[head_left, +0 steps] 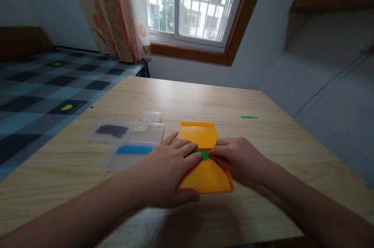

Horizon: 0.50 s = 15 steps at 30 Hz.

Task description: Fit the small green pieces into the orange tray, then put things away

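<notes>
An orange plastic tray-like piece [206,178] with raised rims lies on the wooden table, its far panel partly uncovered. Across its middle runs a narrow green strip [205,155], mostly hidden by my fingers. My left hand [172,170] rests over the left side of the orange piece, fingers outstretched and fingertips on the green strip, the thumb by the near edge. At the right end of the strip, my right hand [233,156] is closed in a pinch against it, by the orange piece's right edge. What exactly lies between those fingertips is partly hidden.
Left of my hands are clear plastic boxes, one with a blue block [134,150], another with dark pieces [112,131], and a small clear case [152,117]. A thin green piece [249,117] lies at the right on the table [187,100]. A checked bed [58,84] adjoins the left edge.
</notes>
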{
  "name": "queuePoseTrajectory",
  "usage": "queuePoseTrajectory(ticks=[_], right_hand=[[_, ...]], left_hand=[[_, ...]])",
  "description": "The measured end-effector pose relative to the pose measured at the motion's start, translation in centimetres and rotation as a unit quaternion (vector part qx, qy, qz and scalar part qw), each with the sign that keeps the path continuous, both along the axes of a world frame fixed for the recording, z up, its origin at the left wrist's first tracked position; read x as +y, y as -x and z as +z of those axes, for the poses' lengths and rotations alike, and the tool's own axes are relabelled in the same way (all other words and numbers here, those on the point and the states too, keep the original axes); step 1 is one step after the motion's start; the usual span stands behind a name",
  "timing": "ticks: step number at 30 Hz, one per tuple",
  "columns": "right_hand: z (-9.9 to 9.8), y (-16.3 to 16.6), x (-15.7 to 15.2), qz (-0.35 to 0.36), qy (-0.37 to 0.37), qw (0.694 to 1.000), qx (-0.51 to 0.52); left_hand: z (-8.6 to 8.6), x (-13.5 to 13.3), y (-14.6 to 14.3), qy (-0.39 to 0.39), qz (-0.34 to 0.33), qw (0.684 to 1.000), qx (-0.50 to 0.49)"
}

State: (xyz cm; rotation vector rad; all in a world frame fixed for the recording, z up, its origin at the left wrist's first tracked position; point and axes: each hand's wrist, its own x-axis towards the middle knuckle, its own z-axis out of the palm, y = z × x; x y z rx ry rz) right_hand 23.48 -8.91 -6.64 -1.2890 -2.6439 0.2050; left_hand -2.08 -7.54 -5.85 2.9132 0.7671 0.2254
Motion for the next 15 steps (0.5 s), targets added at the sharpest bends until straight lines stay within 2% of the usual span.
queuePoseTrajectory(ticks=[15], right_hand=[[0.57,-0.57,-0.23,0.01,0.023,0.999,0.023]], left_hand=[[-0.53,0.21,-0.21,-0.01,-0.019,1.0,0.007]])
